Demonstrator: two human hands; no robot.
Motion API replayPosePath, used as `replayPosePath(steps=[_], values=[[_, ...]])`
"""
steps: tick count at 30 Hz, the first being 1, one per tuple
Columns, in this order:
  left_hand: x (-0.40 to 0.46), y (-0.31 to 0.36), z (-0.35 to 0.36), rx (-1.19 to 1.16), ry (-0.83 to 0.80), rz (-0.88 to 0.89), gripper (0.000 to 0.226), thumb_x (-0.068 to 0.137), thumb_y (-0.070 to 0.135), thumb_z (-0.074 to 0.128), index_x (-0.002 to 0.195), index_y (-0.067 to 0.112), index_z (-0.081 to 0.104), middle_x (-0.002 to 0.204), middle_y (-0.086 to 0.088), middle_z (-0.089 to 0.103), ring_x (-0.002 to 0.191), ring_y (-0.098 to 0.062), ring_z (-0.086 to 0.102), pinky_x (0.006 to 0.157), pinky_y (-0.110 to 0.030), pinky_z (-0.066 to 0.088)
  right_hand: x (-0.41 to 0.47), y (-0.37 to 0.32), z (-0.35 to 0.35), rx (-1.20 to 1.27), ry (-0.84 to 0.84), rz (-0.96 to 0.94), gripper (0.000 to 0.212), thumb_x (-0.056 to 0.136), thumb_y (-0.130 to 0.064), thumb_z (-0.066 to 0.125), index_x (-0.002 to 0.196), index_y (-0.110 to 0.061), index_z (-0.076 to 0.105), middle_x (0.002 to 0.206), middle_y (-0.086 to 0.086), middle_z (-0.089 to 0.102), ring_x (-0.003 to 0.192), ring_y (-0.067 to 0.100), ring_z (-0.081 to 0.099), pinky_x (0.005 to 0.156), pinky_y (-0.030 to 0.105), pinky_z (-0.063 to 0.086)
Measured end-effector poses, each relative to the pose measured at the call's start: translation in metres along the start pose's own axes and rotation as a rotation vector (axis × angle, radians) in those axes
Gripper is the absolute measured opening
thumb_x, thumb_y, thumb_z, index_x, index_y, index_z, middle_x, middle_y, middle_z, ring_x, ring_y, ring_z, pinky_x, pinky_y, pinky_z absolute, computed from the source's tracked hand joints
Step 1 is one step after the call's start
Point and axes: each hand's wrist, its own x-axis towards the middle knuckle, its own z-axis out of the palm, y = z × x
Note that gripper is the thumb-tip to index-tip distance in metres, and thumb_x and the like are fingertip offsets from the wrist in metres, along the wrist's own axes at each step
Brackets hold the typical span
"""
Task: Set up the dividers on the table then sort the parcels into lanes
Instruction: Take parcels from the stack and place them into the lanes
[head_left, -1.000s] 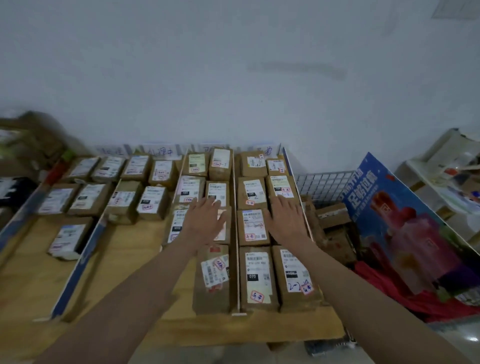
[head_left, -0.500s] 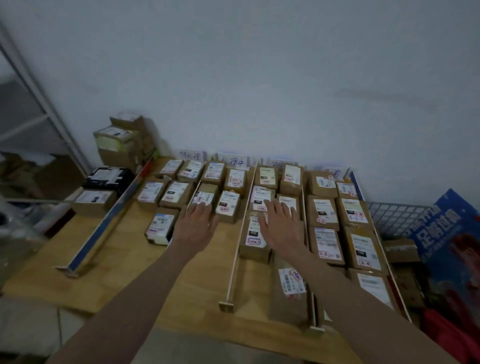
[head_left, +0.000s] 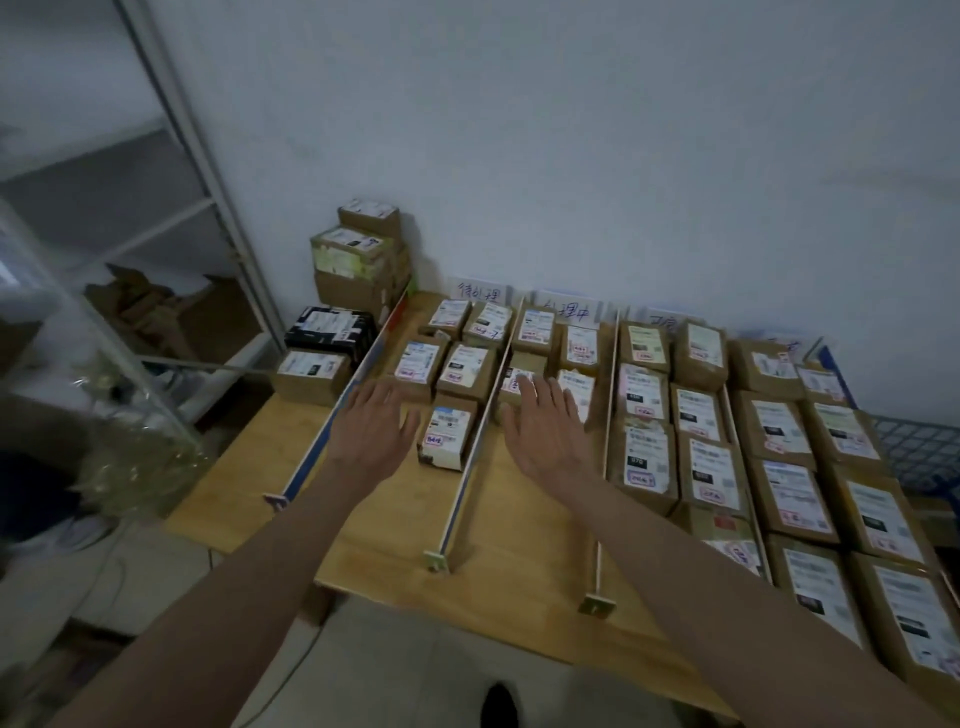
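A wooden table (head_left: 395, 525) is split into lanes by thin upright dividers (head_left: 470, 462), with a further divider (head_left: 605, 457) to the right. Brown labelled parcels fill the lanes, several rows deep on the right. My left hand (head_left: 371, 431) hovers flat over the leftmost lane, beside a small parcel (head_left: 445, 431). My right hand (head_left: 545, 431) is spread flat over the second lane, its fingertips over a parcel (head_left: 519, 387). Neither hand holds anything.
Handwritten lane signs (head_left: 480, 293) lean on the wall behind the lanes. A stack of boxes (head_left: 358, 260) and a black box (head_left: 330, 330) sit left of the blue-edged outer divider (head_left: 337, 415). A metal shelf frame (head_left: 208, 171) stands at left, a wire basket (head_left: 919, 452) at right.
My view has swung left, and both hands have shifted left across the lanes, from the right-hand lanes to the two leftmost ones, staying flat and empty.
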Motion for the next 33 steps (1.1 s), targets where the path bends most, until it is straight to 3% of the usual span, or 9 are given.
replayPosePath(steps=[9, 20, 24, 33], values=[[0.063, -0.097, 0.007, 0.03, -0.07, -0.052, 0.051, 0.103, 0.044, 0.028, 0.146, 0.018, 0.038, 0.154, -0.005, 0.037, 0.143, -0.022, 0.032, 0.117, -0.041, 0.025, 0.099, -0.081, 0.053, 0.026, 0.013, -0.052, 0.056, 0.103, -0.044, 0.025, 0.148, -0.012, 0.035, 0.151, 0.01, 0.039, 0.142, 0.028, 0.032, 0.119, 0.045, 0.023], [0.146, -0.202, 0.013, 0.065, -0.067, -0.066, 0.055, 0.103, 0.047, 0.026, 0.149, 0.018, 0.037, 0.154, -0.005, 0.038, 0.142, -0.022, 0.033, 0.119, -0.041, 0.024, 0.183, -0.156, 0.098, 0.061, 0.002, -0.06, 0.051, 0.103, -0.039, 0.031, 0.146, -0.013, 0.039, 0.147, 0.009, 0.043, 0.137, 0.028, 0.037, 0.115, 0.043, 0.029], [0.17, -0.233, 0.016, 0.074, -0.064, -0.037, 0.055, 0.103, 0.046, 0.026, 0.147, 0.018, 0.039, 0.152, -0.004, 0.041, 0.141, -0.021, 0.036, 0.119, -0.041, 0.024, 0.204, -0.176, 0.109, 0.057, 0.027, -0.021, 0.05, 0.101, -0.038, 0.034, 0.143, -0.013, 0.042, 0.143, 0.01, 0.047, 0.132, 0.029, 0.042, 0.112, 0.043, 0.034], [0.251, -0.319, 0.051, 0.02, -0.115, 0.057, 0.055, 0.102, 0.048, 0.026, 0.146, 0.018, 0.041, 0.151, -0.007, 0.043, 0.14, -0.024, 0.038, 0.118, -0.045, 0.026, 0.257, -0.222, 0.149, 0.034, -0.004, 0.15, 0.052, 0.101, -0.038, 0.033, 0.147, -0.014, 0.036, 0.149, 0.008, 0.042, 0.138, 0.026, 0.037, 0.117, 0.043, 0.028]])
